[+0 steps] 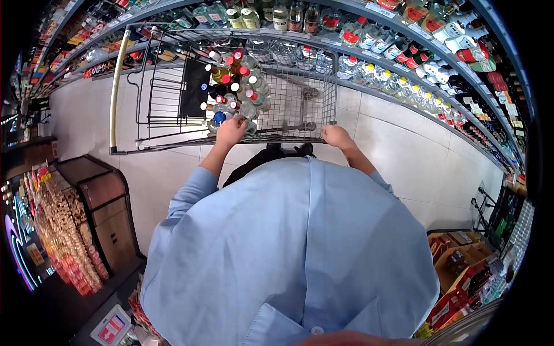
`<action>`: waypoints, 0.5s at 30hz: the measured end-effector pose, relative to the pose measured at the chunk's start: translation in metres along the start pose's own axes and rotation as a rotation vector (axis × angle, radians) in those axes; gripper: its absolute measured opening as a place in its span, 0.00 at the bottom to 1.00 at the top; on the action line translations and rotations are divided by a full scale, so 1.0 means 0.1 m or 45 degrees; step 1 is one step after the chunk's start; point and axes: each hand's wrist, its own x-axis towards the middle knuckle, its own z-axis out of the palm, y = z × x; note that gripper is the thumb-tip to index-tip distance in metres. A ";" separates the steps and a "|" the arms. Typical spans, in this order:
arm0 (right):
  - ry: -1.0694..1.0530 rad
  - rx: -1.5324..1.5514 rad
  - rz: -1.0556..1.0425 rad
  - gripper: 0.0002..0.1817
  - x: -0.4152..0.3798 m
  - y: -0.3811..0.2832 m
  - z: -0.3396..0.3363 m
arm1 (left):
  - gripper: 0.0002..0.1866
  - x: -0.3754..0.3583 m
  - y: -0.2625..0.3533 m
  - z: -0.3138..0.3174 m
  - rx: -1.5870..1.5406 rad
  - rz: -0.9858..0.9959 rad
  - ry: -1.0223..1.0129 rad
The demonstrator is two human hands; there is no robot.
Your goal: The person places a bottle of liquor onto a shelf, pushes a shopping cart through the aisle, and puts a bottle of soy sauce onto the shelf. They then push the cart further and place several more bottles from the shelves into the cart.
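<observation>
A metal shopping cart stands sideways in front of me, with several bottles grouped upright in its basket. Their caps are red, white and blue. My left hand reaches over the near rim, its fingers closed around the top of a clear bottle; the cap is hidden under the fingers. Just left of that hand is a bottle with a large blue cap. My right hand is closed on the rim at the cart's near right corner.
Shelves of bottles curve along the far side and right. The cart's pale handle is at the left. Behind me are a stand of packaged snacks at left and cardboard boxes at right. Tiled floor surrounds the cart.
</observation>
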 end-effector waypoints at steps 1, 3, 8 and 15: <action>-0.010 0.003 -0.012 0.14 0.02 -0.01 -0.01 | 0.16 -0.02 0.02 0.03 0.056 0.035 0.019; 0.209 0.002 -0.008 0.15 0.09 -0.06 -0.06 | 0.15 -0.01 -0.04 0.05 0.118 0.064 0.040; 0.304 0.147 0.013 0.14 0.30 -0.26 -0.21 | 0.13 0.12 -0.27 0.15 0.069 0.112 0.162; 0.176 0.544 -0.250 0.22 1.00 -1.02 -0.10 | 0.15 0.57 -0.14 -0.05 0.202 0.440 0.290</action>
